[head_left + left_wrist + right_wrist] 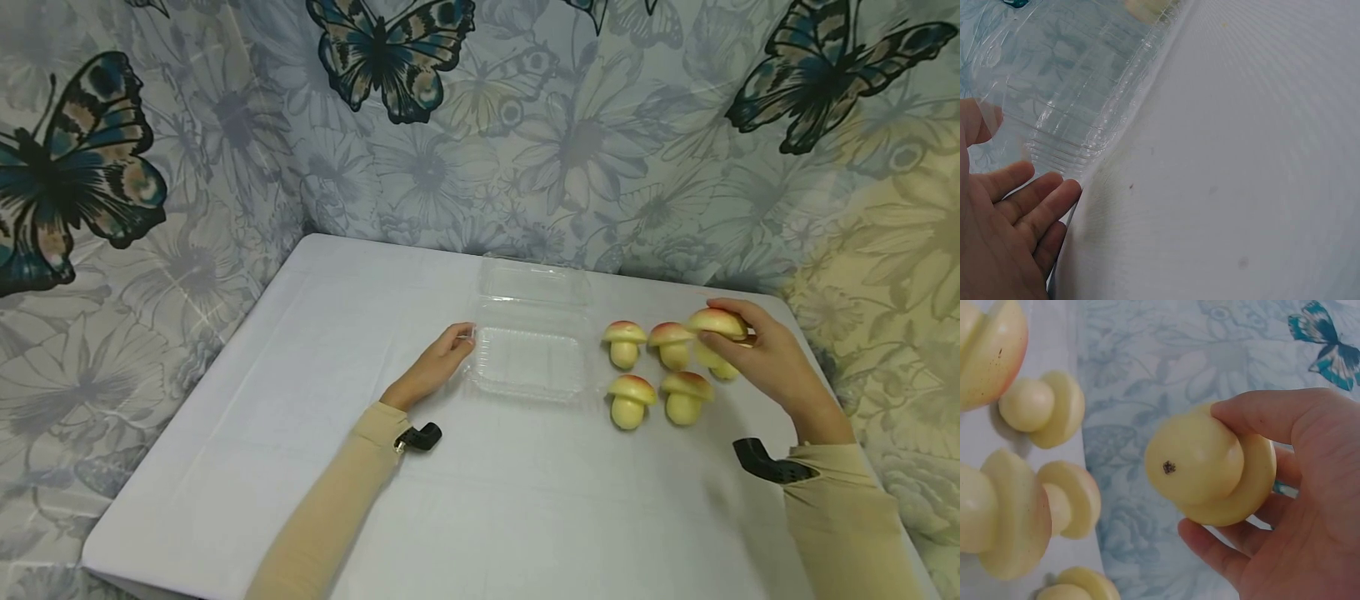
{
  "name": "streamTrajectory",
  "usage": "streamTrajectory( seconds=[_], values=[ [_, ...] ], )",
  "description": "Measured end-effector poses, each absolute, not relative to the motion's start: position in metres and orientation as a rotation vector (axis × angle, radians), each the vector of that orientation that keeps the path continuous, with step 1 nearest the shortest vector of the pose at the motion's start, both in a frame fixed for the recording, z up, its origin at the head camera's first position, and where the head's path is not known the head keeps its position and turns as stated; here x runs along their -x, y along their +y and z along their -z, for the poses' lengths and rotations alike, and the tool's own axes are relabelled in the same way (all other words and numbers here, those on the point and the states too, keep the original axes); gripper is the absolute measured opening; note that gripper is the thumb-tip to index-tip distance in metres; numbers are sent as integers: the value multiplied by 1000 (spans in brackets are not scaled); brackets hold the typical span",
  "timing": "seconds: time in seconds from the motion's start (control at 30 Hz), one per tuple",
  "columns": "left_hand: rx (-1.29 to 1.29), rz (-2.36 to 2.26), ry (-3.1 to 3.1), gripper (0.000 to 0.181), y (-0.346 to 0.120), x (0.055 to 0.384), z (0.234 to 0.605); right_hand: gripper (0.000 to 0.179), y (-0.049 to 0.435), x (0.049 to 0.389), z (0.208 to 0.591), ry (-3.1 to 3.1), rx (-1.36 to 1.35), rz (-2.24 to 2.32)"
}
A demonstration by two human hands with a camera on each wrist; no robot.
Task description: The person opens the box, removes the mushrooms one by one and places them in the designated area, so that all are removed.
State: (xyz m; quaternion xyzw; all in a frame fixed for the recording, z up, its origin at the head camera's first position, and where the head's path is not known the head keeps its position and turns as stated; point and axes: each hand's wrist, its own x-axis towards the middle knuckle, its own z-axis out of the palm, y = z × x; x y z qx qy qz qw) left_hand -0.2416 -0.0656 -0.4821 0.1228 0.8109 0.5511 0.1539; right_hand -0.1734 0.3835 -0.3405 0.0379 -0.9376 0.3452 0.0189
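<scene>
My right hand [765,358] holds a toy mushroom [716,322] by its red-tinged yellow cap, raised over the right part of the table. In the right wrist view, the thumb and fingers are around this mushroom's [1194,462] cap, its rounded stem bottom facing the camera. Several similar mushrooms [628,402] stand on the table to the left of that hand, one partly hidden behind it. A clear plastic container [528,362] lies with its lid folded back. At its left edge, my left hand [435,362] touches the side with fairly straight fingers [1054,194].
The white-covered table [525,500] ends close to a patterned fabric backdrop [540,167] with butterflies. The container's hinged lid [534,283] extends toward the table's back edge. Black wrist devices [772,462] sit on both sleeves.
</scene>
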Motion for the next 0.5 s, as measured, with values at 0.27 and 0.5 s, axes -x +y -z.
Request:
streamTrajectory(
  seconds=[0.27,0.5],
  values=[
    [-345,-1597,2305,55,-68,241,482,59,390,174,338,-2899,-132,-1025],
    [-359,-1602,2296,56,-67,240,481,61,396,167,337,-2909,-52,-1015]
  ],
)
